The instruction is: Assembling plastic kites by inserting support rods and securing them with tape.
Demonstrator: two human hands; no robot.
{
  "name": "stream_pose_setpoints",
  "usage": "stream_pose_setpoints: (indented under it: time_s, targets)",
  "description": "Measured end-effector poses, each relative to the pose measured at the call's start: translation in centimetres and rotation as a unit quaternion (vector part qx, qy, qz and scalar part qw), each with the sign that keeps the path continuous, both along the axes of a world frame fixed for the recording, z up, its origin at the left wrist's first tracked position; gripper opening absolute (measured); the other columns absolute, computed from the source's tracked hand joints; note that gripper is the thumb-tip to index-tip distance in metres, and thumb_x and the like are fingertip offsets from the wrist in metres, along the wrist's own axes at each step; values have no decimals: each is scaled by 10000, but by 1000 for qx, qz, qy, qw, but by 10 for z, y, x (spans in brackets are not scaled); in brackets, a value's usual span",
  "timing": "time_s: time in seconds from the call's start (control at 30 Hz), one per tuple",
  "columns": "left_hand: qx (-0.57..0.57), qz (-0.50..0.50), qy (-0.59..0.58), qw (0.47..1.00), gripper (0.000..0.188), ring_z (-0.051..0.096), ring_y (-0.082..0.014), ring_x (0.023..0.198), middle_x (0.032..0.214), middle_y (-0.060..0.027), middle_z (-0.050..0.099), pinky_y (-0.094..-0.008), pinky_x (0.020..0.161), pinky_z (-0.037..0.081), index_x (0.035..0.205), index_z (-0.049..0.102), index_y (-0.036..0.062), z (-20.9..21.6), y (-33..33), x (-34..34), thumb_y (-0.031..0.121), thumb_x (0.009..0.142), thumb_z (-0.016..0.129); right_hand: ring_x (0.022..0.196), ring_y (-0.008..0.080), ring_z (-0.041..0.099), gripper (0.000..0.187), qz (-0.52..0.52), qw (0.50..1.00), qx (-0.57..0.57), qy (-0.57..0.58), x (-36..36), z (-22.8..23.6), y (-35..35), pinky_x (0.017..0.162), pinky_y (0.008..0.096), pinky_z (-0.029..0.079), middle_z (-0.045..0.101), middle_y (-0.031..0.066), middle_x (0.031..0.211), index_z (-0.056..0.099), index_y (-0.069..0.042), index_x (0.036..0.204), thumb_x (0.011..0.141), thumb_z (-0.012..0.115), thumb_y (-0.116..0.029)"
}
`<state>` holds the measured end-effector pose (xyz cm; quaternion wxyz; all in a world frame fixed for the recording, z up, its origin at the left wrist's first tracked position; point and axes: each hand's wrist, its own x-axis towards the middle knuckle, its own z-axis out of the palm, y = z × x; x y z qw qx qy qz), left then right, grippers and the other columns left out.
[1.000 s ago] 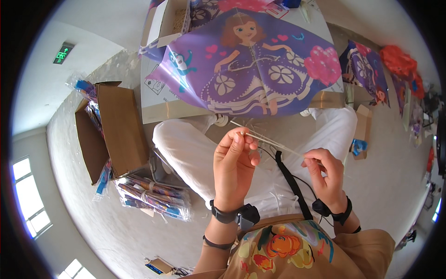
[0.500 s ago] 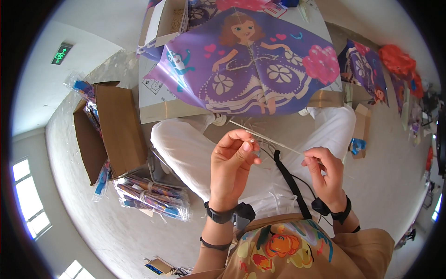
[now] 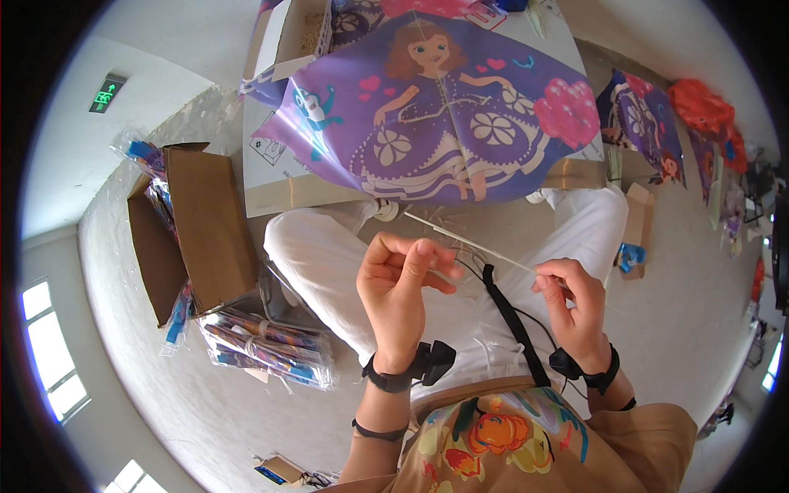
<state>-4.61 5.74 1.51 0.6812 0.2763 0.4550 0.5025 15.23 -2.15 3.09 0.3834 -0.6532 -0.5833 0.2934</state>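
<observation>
Handling slender white rods | right hand pinched them, pointing 10 o'clock | left hand hung loose, empty | next likely needed steadiness

Above the black strap, air between the hands is open; a thin stick slants ahead, with the worktop beyond.

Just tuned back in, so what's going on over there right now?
A seated person's right hand holds thin pale sticks by one end; how many is hard to tell. They slant up and leftward, above the legs. The left hand is raised beside them with nothing visible in its grip. Ahead, a purple printed sheet lies on a white work surface. An open cardboard box stands on the left.
</observation>
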Motion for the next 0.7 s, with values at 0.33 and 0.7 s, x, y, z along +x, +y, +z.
stream_pose_setpoints:
  time_s: [0.33,0.7]
  targets:
    - [-5,21,-28,999,165,690,-180,764,887,-126,694,-263,624,578,1049,652,-36,2,-1,1,56,916,617,483,120,473,40,5,1000,7,-27,1,-1,0,453,239,360,611,61,737,602,-32,947,908,597,-37]
    - [-8,20,-62,998,153,694,-193,806,897,-127,693,-253,593,564,1032,638,-24,-3,-2,1,84,926,614,467,132,465,56,22,999,10,-32,1,-1,-1,442,250,360,611,73,731,610,-39,956,900,605,-36]
